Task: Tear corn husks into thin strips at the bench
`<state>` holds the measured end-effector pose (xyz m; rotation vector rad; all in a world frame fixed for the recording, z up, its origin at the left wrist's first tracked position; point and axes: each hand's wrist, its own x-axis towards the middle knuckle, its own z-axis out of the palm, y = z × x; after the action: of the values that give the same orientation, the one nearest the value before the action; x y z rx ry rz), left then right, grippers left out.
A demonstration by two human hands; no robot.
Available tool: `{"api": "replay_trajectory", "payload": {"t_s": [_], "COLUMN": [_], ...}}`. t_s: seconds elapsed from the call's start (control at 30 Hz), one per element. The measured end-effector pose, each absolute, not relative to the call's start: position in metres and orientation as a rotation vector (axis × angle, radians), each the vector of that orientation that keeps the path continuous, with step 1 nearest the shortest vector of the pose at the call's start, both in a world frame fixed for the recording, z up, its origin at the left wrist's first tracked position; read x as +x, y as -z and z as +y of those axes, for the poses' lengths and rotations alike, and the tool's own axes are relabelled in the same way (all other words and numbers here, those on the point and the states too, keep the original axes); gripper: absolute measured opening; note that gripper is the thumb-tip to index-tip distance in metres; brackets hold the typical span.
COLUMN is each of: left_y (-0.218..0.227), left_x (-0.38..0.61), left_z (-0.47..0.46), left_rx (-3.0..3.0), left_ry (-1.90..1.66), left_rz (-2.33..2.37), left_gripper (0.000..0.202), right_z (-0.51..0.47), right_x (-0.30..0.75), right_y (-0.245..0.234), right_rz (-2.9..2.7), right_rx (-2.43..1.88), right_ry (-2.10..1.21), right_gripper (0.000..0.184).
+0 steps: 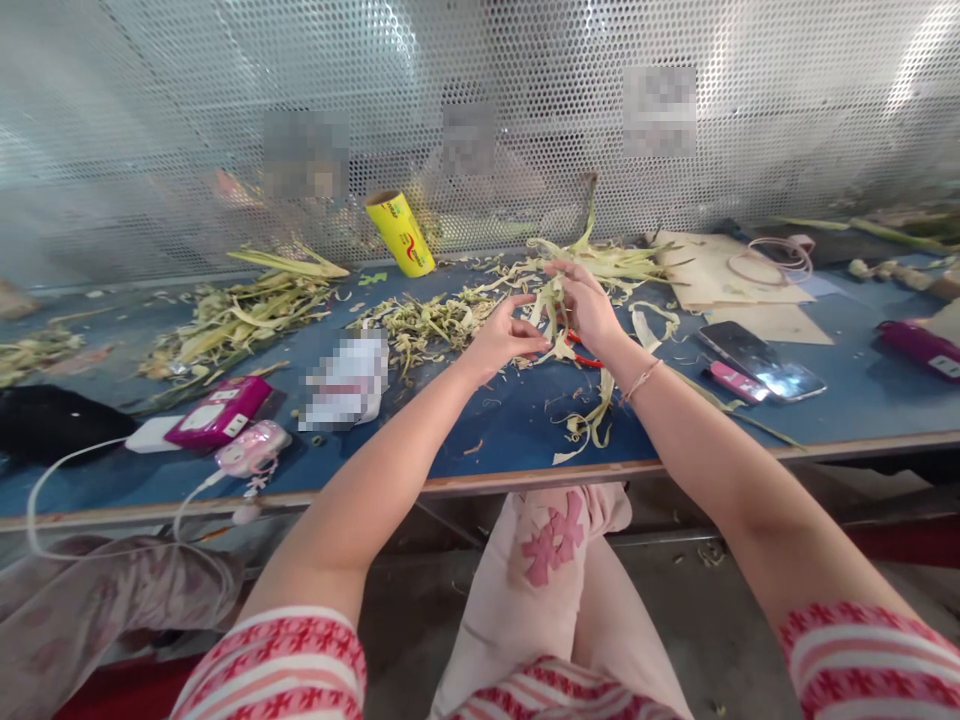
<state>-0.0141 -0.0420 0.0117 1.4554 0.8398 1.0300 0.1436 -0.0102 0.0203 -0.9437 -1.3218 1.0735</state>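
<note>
My left hand (pixel 504 337) and my right hand (pixel 587 305) meet above the blue table (pixel 510 425), both pinching pale green-yellow husk strips (pixel 553 300). The left fingers close on the lower end of a strip, the right fingers curl round the upper part. More strips hang down from my right hand toward the table edge (pixel 592 420). A red-handled tool (pixel 581 352) lies just under my right hand, mostly hidden.
Piles of husk leaves lie at the left (pixel 240 315) and centre (pixel 427 320). A yellow roll (pixel 401 233) leans on the perforated metal screen (pixel 480 90). Phones (pixel 761 360), a pink power bank (pixel 219 410), cables and cardboard sheets (pixel 720 270) are on the table.
</note>
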Motion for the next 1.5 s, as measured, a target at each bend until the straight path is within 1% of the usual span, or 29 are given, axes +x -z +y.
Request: {"api": "replay_trajectory", "payload": {"t_s": [0.1, 0.17, 0.23, 0.33, 0.37, 0.43, 0.57, 0.67, 0.8, 0.9, 1.1, 1.23, 1.33, 1.43, 1.5], "left_y": [-0.008, -0.005, -0.003, -0.002, -0.002, -0.003, -0.003, -0.002, -0.004, -0.007, -0.008, -0.007, -0.004, 0.0, 0.003], "left_x": [-0.013, -0.013, -0.013, -0.015, -0.016, -0.016, -0.013, -0.009, -0.007, -0.007, -0.004, -0.001, -0.001, -0.005, -0.009], "left_z": [-0.041, -0.04, -0.037, -0.033, -0.032, -0.03, -0.028, -0.028, -0.03, -0.032, -0.035, -0.037, -0.036, -0.03, -0.025], "left_rx": [1.486, 1.474, 1.443, 1.407, 1.4, 1.388, 1.371, 1.344, 1.297, 1.264, 1.244, 1.273, 1.323, 1.436, 1.525], "left_ry": [-0.978, -0.982, -1.026, -1.162, -1.206, -1.263, -1.288, -1.332, -1.381, -1.42, -1.473, -1.483, -1.519, -1.605, -1.692], "left_rz": [0.811, 0.784, 0.765, 0.768, 0.77, 0.766, 0.792, 0.855, 0.893, 0.904, 0.924, 0.909, 0.998, 1.101, 1.151], "left_gripper": [0.092, 0.093, 0.08, 0.047, 0.038, 0.032, 0.038, 0.041, 0.034, 0.029, 0.029, 0.031, 0.033, 0.036, 0.038], "right_z": [-0.014, -0.018, -0.022, -0.029, -0.031, -0.035, -0.039, -0.038, -0.037, -0.037, -0.034, -0.036, -0.039, -0.04, -0.041], "right_x": [0.145, 0.146, 0.147, 0.147, 0.146, 0.145, 0.142, 0.142, 0.139, 0.136, 0.132, 0.127, 0.124, 0.123, 0.125], "right_y": [-0.023, -0.024, -0.026, -0.029, -0.029, -0.031, -0.03, -0.027, -0.024, -0.023, -0.018, -0.017, -0.016, -0.017, -0.018], "right_rz": [-1.421, -1.489, -1.534, -1.566, -1.572, -1.588, -1.665, -1.765, -1.868, -1.892, -1.913, -1.927, -1.932, -1.905, -1.899], "right_rx": [-0.903, -0.893, -0.879, -0.833, -0.825, -0.836, -0.859, -0.842, -0.812, -0.784, -0.793, -0.721, -0.694, -0.742, -0.807], "right_ry": [-0.998, -0.963, -0.938, -0.917, -0.909, -0.894, -0.912, -0.864, -0.751, -0.738, -0.703, -0.726, -0.799, -0.864, -0.839], "right_gripper": [0.037, 0.041, 0.042, 0.046, 0.048, 0.049, 0.05, 0.051, 0.053, 0.055, 0.057, 0.055, 0.056, 0.058, 0.061]}}
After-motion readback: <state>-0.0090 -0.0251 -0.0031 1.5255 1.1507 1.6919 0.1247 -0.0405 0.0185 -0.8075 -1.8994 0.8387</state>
